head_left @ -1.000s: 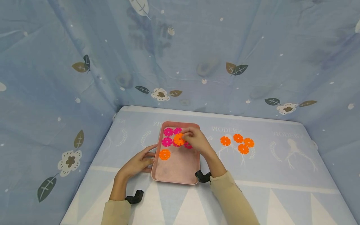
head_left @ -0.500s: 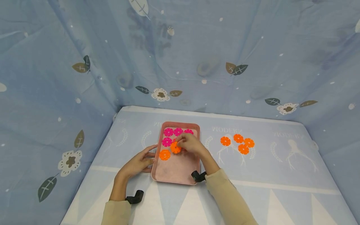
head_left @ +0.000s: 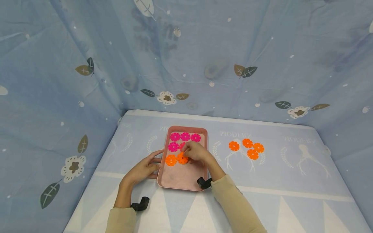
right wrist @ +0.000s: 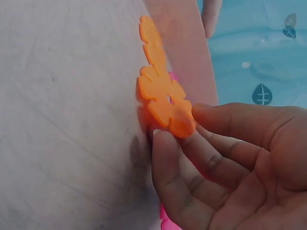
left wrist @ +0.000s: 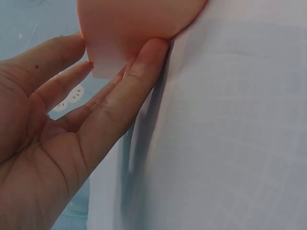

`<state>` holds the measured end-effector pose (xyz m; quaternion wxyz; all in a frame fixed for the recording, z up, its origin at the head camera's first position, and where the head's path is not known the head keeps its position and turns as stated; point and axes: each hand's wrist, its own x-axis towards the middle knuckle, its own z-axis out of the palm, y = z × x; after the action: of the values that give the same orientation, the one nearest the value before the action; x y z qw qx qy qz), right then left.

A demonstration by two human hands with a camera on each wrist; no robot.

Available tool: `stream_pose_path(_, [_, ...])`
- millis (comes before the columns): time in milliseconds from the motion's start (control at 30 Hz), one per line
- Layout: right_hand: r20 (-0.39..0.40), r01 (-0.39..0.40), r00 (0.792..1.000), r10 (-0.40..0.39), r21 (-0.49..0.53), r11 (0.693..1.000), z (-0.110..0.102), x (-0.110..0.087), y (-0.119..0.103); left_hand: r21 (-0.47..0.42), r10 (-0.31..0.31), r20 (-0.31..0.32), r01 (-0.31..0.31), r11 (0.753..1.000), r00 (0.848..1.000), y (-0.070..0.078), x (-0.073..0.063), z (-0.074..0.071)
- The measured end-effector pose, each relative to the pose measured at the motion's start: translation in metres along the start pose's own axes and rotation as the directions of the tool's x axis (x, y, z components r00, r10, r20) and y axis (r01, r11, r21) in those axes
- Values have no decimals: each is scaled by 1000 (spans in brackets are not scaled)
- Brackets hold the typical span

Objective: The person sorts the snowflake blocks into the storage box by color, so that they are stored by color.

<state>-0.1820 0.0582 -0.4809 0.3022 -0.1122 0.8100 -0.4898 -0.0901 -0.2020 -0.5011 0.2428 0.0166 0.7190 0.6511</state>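
In the head view, a pink tray holds several magenta notched plastic discs in rows near its far end. An orange notched disc lies below them on the left. My right hand pinches another orange notched disc beside it, low over the tray floor. The right wrist view shows thumb and fingers on the edge of this held orange disc, tilted close to the other one. Against the tray's left outer wall rest the fingertips of my left hand; the left wrist view shows them touching the pink wall.
Several loose orange discs lie on the patterned tablecloth right of the tray. Blue printed curtains stand behind the table and at both sides. Each wrist wears a black band mount.
My right hand has brought the orange disc down from over the magenta rows to beside the first orange one, uncovering more magenta discs. The left hand has stayed at the tray's side.
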Motion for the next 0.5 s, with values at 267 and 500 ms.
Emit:
stream_pose_path(267, [-31,37,999,-42,-152,988,-5,-7,-6,3,-3,-6,3,1000,1000,1,0,0])
stream_pose_path(500, [-28,78,996,-85,-188,979,-17,-16,-11,10,-4,-9,4,1000,1000,1,0,0])
